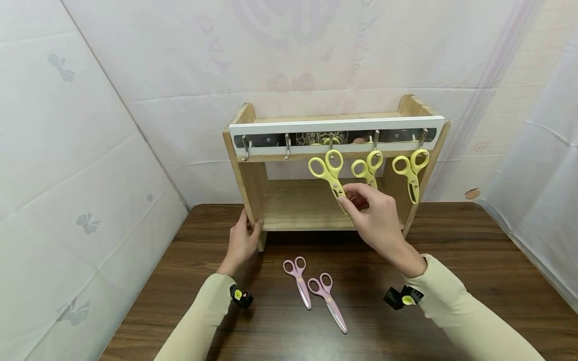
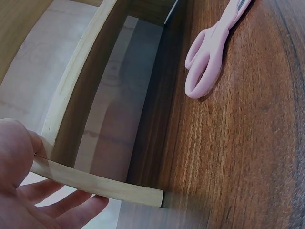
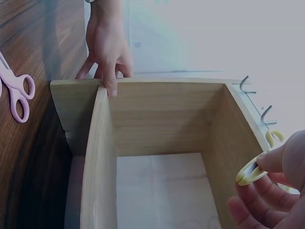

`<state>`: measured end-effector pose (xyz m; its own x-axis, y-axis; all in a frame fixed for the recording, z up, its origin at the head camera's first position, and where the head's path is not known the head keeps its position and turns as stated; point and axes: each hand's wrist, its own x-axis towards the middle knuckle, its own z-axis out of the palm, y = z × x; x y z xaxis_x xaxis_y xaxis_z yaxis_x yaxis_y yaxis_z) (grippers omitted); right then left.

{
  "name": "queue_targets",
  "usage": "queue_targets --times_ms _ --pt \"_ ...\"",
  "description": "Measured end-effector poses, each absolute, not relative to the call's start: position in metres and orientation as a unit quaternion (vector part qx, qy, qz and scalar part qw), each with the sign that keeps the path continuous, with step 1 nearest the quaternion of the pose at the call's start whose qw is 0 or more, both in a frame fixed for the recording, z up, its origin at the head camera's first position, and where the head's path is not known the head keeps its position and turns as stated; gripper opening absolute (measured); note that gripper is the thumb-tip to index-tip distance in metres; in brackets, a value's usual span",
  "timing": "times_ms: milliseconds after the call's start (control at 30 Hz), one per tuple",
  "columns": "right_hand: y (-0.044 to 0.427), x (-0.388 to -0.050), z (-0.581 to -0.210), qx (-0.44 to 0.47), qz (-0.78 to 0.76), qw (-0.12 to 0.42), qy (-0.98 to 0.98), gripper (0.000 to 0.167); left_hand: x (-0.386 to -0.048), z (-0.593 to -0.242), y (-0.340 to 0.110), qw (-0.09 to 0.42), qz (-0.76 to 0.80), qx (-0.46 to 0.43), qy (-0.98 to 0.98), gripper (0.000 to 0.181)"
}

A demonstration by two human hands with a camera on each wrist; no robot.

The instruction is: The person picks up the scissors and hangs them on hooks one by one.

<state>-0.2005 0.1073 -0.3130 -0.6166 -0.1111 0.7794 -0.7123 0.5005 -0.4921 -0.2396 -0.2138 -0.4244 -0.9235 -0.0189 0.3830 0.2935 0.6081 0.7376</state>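
My right hand [image 1: 377, 215] pinches yellow scissors [image 1: 331, 175] by the blade end, handles up. One handle ring overlaps the middle hook [image 1: 331, 143]; whether it bears weight there I cannot tell. Two more pairs of yellow scissors, one partly behind my hand [image 1: 368, 168] and one at the far right [image 1: 411, 170], hang from hooks on the white rail [image 1: 271, 125]. My left hand [image 1: 241, 243] grips the lower left side of the wooden shelf [image 1: 253, 195]. In the left wrist view, its fingers wrap behind the side panel [image 2: 95, 185].
Two pairs of pink scissors, the left pair [image 1: 298, 281] and the right pair [image 1: 328, 301], lie on the dark wooden table [image 1: 361, 336] before the shelf. Two bare hooks, the leftmost [image 1: 245, 148] and its neighbour [image 1: 287, 146], stick out from the rail. White sheeting [image 1: 180, 65] stands behind.
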Motion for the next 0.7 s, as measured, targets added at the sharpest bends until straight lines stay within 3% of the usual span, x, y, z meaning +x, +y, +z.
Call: queue_targets --times_ms 700 --pt "0.100 -0.206 -0.324 0.243 0.427 0.360 -0.793 0.013 -0.239 -0.424 -0.213 0.173 -0.439 -0.073 -0.879 0.051"
